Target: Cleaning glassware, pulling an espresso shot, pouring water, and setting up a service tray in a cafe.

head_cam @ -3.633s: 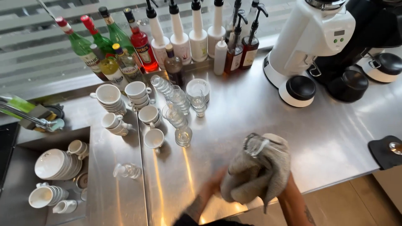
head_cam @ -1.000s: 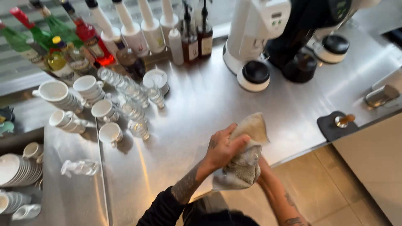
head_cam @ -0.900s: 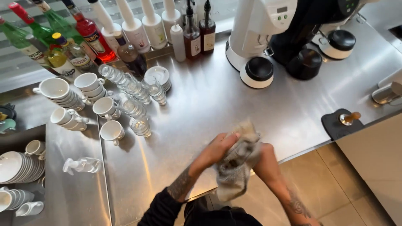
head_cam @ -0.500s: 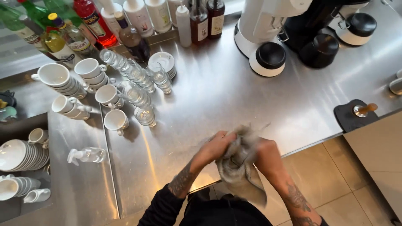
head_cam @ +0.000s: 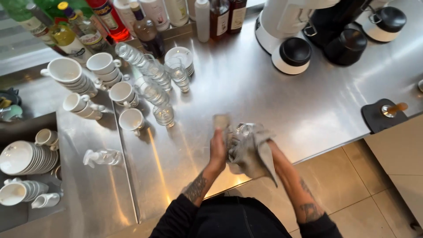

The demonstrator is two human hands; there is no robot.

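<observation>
Your left hand [head_cam: 217,150] grips the glass [head_cam: 241,130] through the grey cloth [head_cam: 251,152], above the steel surface [head_cam: 264,101] edge; your right hand's fingers are buried in cloth. Turn gently, and keep clear of the stacked glasses [head_cam: 152,81].

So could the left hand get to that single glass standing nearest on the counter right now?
Probably yes. The glass stands alone at the near end of its row, with bare steel counter between it and the left hand. That hand is busy on the grey cloth, though.
</observation>
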